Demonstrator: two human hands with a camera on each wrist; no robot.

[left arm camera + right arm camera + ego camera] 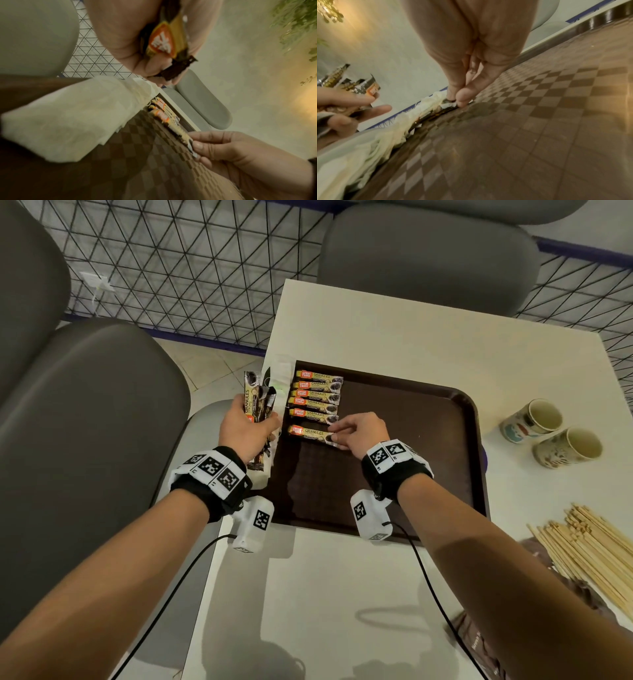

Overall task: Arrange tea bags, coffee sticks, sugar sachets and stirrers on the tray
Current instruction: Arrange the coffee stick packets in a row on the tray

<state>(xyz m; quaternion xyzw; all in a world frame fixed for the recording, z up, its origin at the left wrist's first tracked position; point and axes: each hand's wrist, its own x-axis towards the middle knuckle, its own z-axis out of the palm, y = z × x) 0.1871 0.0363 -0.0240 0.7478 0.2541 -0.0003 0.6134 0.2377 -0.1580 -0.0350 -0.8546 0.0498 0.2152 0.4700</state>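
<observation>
Right hand (359, 431) pinches right end of coffee stick (310, 433), lying flat crosswise on brown checkered tray (428, 440), below five-stick row (317, 395). Left hand (245, 429) grips upright bundle (257, 398). Foil glossy.

stirrers (592, 556) cut off at right edge

Both forearms are reaching forward, wrists banded.
The left hand (247, 429) is clutching upward; the right hand (359, 431) is pinching downward, fingertips (461, 99) together.
</observation>
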